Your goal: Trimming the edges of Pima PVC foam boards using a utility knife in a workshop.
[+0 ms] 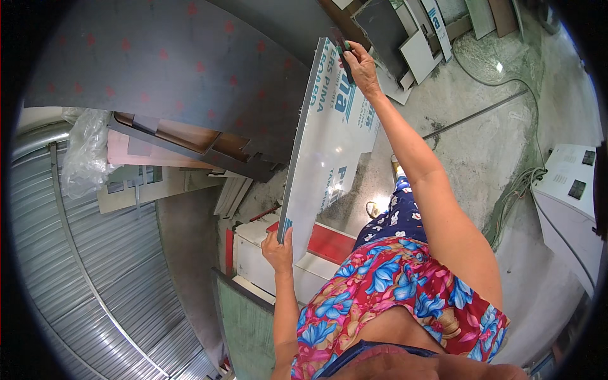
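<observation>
A long flat panel (315,164), covered with a printed protective film in white and blue, stands on edge in front of me. My left hand (278,252) grips its near lower corner, thumb on the film side. At the far upper end, my right hand (364,71) is closed around a slim dark hand tool (345,62) with a bit of green on it. The tool lies against the panel's far edge; its exact kind is hard to make out. Part of the panel's lower side is hidden behind my body.
Large dark sheets (171,60) with red marks lean at the upper left, above cut offcuts (190,136) and crumpled clear plastic (85,152). A white cabinet (567,180) with coiled cable (525,183) stands at right. More boards (418,57) lean at the far right. A red-and-white box (253,244) is close by.
</observation>
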Available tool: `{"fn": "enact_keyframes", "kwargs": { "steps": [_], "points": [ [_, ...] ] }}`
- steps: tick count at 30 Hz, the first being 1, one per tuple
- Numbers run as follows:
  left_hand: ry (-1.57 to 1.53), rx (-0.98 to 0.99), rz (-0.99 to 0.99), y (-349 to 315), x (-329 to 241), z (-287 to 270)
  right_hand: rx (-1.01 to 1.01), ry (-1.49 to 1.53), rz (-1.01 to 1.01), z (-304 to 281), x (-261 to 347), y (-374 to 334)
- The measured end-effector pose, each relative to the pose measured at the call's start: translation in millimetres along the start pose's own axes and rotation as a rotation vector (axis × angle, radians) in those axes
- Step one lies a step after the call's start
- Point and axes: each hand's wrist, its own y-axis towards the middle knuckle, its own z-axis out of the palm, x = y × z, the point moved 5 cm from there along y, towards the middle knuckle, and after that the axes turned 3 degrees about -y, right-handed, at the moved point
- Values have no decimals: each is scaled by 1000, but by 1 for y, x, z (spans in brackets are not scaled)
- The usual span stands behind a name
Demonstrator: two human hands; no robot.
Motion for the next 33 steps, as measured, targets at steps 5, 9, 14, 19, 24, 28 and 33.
{"fn": "enact_keyframes", "kwargs": {
  "steps": [5, 9, 14, 19, 24, 28, 33],
  "points": [
    [-3, -10, 30, 7, -2, 8, -72, -114, -144, -1, -6, 7],
    [-13, -9, 31, 9, 0, 13, -73, -106, -90, 1, -16, 7],
    [-2, 6, 23, 11, -1, 19, -126, -116, -144, 5, -22, 8],
    [0, 12, 4, 14, 3, 23, -136, -119, -109, 8, -28, 7],
    [15, -7, 36, 14, 10, 22, -143, -138, -108, 12, -29, 3],
    [41, 11, 38, 12, 13, 22, -139, -88, -106, 17, -26, -4],
    [0, -10, 56, 15, 5, 22, -138, -31, -86, 15, -32, -1]
  ]
}}
